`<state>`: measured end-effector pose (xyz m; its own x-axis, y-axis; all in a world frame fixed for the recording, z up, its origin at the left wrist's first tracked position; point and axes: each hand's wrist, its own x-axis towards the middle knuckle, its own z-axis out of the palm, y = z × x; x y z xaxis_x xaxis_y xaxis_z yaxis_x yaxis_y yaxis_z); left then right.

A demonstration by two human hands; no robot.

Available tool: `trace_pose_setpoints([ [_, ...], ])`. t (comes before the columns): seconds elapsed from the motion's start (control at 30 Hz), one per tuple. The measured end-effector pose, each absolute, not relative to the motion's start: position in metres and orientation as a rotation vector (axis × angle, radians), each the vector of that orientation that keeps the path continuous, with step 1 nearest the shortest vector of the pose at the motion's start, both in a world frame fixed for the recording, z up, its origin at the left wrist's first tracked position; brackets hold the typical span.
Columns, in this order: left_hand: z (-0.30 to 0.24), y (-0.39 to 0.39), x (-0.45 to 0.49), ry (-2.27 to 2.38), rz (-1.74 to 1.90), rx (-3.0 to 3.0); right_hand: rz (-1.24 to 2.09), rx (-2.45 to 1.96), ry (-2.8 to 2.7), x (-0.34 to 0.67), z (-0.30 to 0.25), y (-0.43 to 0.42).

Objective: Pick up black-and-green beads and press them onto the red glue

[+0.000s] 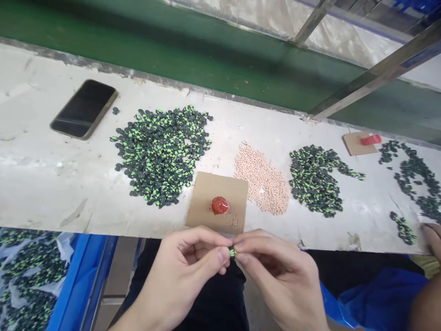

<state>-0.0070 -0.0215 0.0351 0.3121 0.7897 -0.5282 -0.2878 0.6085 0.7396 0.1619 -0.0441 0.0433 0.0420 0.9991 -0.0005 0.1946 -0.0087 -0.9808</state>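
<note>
My left hand (193, 271) and my right hand (279, 271) meet in front of the table's near edge, thumbs and forefingers pinched together. Between the fingertips shows a small black-and-green piece (232, 252), mostly covered, and both hands grip it. Just beyond them lies a cardboard square (201, 197) with a blob of glossy red paste (220, 205) on it. A spread of tiny pinkish-tan beads (262, 179) lies right of the cardboard. Similar black-and-green pieces form a large pile (161, 156) on the left and a smaller pile (315, 181) on the right.
A phone (84, 109) lies at the left of the table. Below it stands a blue bin (81, 280) of black-and-green pieces. At right are another cardboard piece (354, 145) with a red cap-like object (371, 139), more dark pieces (418, 174), and another person's hand (433, 239). A metal post (372, 76) slants behind.
</note>
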Motion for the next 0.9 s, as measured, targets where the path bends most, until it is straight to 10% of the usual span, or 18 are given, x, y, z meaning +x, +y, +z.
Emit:
trace_pose_setpoints([
  [0.4,0.029,-0.016,0.001,1.170,0.643,0.721,0.780,-1.259,-1.486,0.161,0.019,-0.050],
  [0.7,-0.038,0.058,-0.074,1.319,0.578,2.828,-0.099,-1.734,-1.527,0.315,-0.045,-0.003],
  [0.9,-0.020,0.075,-0.069,1.132,0.521,3.125,-0.220,-1.784,-1.587,0.328,-0.061,0.009],
])
